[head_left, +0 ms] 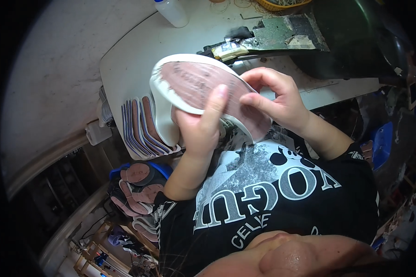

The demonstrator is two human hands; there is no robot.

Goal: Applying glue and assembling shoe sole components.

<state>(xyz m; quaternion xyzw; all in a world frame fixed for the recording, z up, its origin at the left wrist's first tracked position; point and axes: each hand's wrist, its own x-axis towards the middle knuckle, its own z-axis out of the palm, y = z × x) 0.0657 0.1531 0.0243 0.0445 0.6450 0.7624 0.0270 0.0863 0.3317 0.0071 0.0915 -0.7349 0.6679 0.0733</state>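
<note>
A white shoe upper with a pinkish-brown insole board (189,79) is held up, underside facing me, over the near edge of the table. White material runs round the rim of the board, gathered at the toe end. My left hand (201,124) grips it from below, thumb pressed on the board and fingers hidden behind. My right hand (275,92) pinches the far side edge toward the heel, with thumb on the board and bent index finger at the rim. Close behind my left hand stands a smooth white curved piece (166,122), partly covered.
A row of stacked insoles (141,127) stands on the white table (134,69) at left. A dark green machine (286,34) sits on the far side, beside a white bottle (171,14) and a yellow basket (284,4). More insoles (136,174) fill a blue bin (118,171) at lower left.
</note>
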